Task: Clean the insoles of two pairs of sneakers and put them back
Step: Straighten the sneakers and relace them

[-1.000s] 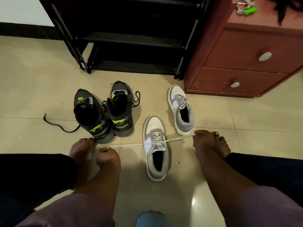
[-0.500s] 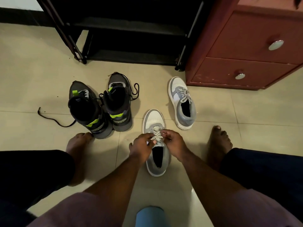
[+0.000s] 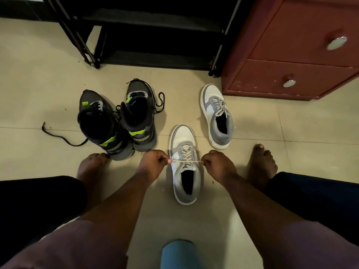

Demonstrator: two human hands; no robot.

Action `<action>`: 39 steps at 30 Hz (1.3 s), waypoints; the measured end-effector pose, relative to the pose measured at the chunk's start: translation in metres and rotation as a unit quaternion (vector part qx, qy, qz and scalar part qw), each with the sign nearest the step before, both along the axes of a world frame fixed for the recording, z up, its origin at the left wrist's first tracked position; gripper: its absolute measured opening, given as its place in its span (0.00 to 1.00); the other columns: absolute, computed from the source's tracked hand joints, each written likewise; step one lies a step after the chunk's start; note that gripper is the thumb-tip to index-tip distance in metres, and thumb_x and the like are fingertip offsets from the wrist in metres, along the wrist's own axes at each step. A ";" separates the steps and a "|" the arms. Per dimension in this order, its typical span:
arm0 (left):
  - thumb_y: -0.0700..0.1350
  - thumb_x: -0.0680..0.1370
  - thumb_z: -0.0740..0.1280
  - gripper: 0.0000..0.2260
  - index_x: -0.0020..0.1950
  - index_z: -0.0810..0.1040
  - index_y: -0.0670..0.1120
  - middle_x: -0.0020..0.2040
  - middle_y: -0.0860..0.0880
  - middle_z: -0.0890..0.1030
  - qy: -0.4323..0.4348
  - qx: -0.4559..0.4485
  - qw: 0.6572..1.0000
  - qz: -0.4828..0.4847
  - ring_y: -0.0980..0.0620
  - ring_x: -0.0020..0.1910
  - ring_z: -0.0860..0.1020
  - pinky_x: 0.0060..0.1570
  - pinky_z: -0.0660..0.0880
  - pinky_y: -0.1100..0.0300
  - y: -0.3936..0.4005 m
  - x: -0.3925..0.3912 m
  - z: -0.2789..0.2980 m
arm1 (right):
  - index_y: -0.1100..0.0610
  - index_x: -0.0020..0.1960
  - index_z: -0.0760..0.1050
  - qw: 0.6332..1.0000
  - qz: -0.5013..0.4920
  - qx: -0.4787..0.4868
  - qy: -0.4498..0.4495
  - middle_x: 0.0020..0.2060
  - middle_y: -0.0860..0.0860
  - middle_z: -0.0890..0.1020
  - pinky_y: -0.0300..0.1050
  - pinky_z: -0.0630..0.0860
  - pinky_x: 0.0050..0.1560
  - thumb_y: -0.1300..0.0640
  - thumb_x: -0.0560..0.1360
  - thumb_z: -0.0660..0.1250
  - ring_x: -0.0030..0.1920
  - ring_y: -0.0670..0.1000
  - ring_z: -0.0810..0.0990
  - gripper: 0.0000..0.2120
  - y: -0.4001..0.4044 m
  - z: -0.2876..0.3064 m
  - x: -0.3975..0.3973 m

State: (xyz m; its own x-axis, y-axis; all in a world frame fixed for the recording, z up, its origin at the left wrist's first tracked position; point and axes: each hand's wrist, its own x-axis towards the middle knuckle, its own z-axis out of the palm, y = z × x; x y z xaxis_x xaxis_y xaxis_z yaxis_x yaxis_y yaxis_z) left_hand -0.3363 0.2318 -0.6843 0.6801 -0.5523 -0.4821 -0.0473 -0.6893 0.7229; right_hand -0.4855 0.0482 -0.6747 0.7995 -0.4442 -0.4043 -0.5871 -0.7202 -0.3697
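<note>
Head view looks down on a tiled floor (image 3: 291, 123) where a person sits with bare feet apart. Near the middle stands a white and grey sneaker (image 3: 184, 166), toe pointing to twelve o'clock. The left hand (image 3: 153, 164) sits at nine o'clock of its tongue, the right hand (image 3: 217, 164) at three o'clock. Both have their fingers curled, each pinching one end of the white lace (image 3: 186, 161), which runs taut and straight across the top of the tongue between them. The sneaker's opening looks dark; whether an insole lies inside I cannot tell.

At one o'clock from it, a little apart, lies the second white and grey sneaker (image 3: 217, 115), laced, toe tilted toward eleven. At ten o'clock stand two dark high-top sneakers (image 3: 116, 121) with lime-green tabs, side by side and touching, their mouths wide open. A loose black lace (image 3: 60, 137) trails over the tiles at nine o'clock of them.

A black shoe rack (image 3: 151, 35) stands at twelve o'clock, a reddish-brown drawer cabinet (image 3: 291, 55) with round metal knobs at two. The left foot (image 3: 91, 167) touches the nearer high-top's heel. A blue rounded object (image 3: 177, 253) shows at six o'clock.
</note>
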 end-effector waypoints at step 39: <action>0.39 0.83 0.59 0.08 0.59 0.75 0.41 0.36 0.44 0.81 0.300 -0.242 0.862 0.331 0.51 0.31 0.80 0.32 0.78 0.60 -0.057 -0.026 0.019 | 0.61 0.53 0.79 0.703 -0.464 0.483 -0.240 0.34 0.50 0.81 0.33 0.72 0.28 0.66 0.79 0.62 0.29 0.42 0.78 0.08 0.027 0.012 0.043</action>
